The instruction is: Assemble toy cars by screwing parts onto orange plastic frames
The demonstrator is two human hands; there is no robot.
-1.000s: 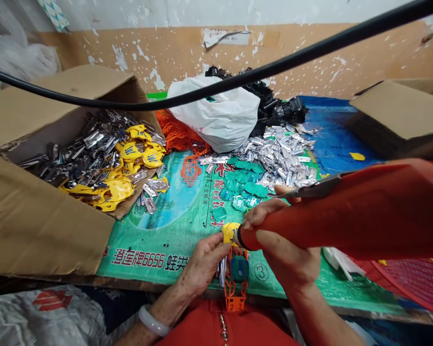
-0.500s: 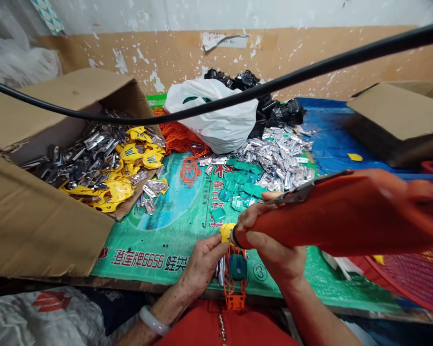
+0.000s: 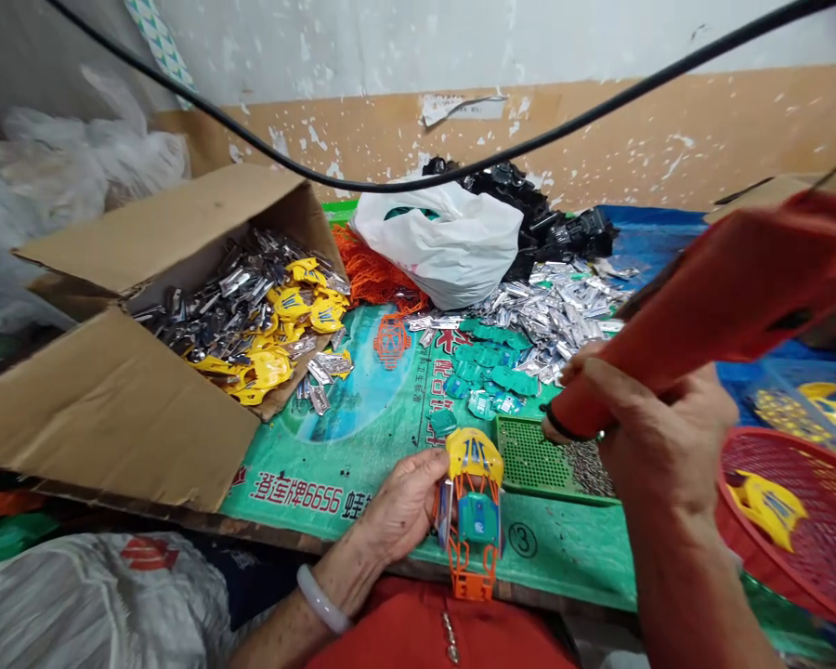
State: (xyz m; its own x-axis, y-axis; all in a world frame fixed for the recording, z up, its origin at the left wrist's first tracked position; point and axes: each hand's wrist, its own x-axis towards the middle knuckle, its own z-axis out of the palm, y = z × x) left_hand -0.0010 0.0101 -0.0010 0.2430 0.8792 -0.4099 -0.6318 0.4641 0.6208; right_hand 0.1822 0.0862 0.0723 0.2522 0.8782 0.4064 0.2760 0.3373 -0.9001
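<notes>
My left hand [image 3: 410, 502] grips the side of a toy car body [image 3: 479, 517] near the table's front edge. The body has a yellow front piece, an orange frame and a green-blue panel in the middle. My right hand [image 3: 659, 437] is wrapped round a red electric screwdriver [image 3: 697, 316], which slants down to the left. Its nose is over a green tray [image 3: 536, 455] with small screws [image 3: 589, 467] at the right end. The right fingers hide part of the nose and its tip.
At left, a cardboard box [image 3: 174, 223] spills chrome and yellow parts [image 3: 268, 367]. Green panels [image 3: 491, 362], silver parts [image 3: 554, 311] and a white bag [image 3: 438, 246] lie further back. A red basket [image 3: 826, 520] stands at right. A black cable [image 3: 390, 186] crosses the view above.
My right hand has lifted the screwdriver off the yellow piece and moved it right, over the screw tray. The left hand still holds the car body, now fully visible. The view has shifted.
</notes>
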